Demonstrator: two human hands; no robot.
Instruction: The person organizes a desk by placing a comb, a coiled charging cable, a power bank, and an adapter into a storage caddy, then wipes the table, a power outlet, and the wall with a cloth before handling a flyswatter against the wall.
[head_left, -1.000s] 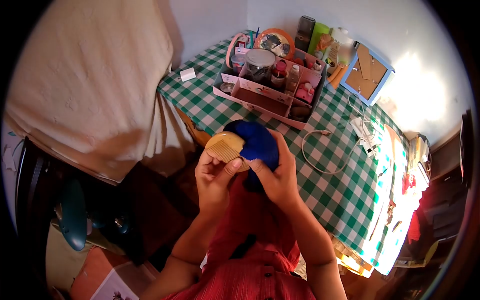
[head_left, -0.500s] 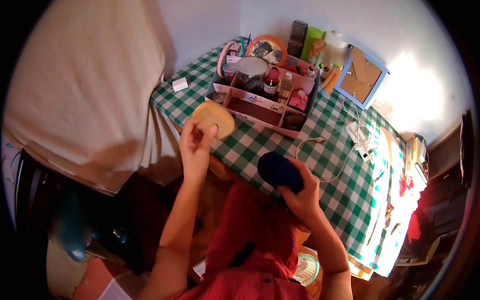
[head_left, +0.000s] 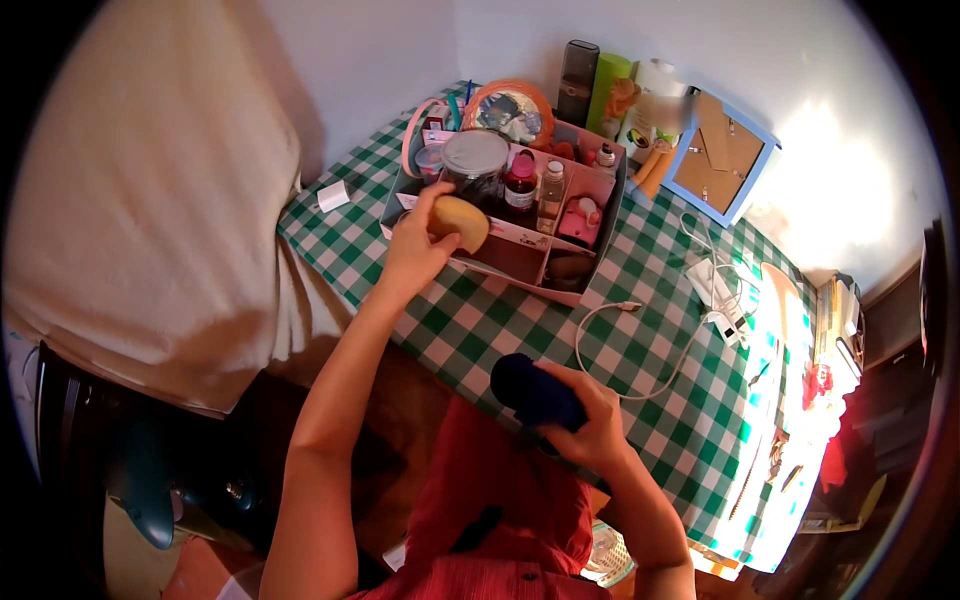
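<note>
My left hand (head_left: 418,248) pinches a yellow comb (head_left: 464,226) over the front left of a pink and grey divided organizer box (head_left: 527,287). The comb hides part of the compartments beneath it. Inside the box stand a lidded clear jar (head_left: 476,155), a pink-capped bottle (head_left: 520,183) and a clear bottle (head_left: 550,198). A pink item (head_left: 579,221) and a dark brown object (head_left: 570,270) fill compartments on the right. Near the table's front edge, my right hand (head_left: 595,425) is wrapped round a dark blue rounded object (head_left: 535,392), whose kind I cannot make out.
A green checked cloth (head_left: 440,325) covers the table. A white cable (head_left: 655,393) and a power strip (head_left: 720,305) lie on the right. Behind them leans a blue picture frame (head_left: 735,165). A small white block (head_left: 333,196) sits left of the box, beside a beige curtain (head_left: 160,200).
My left hand has carried the comb forward from the table's front edge to over the box. My right hand still holds the dark blue object, slightly lower and further left in view.
</note>
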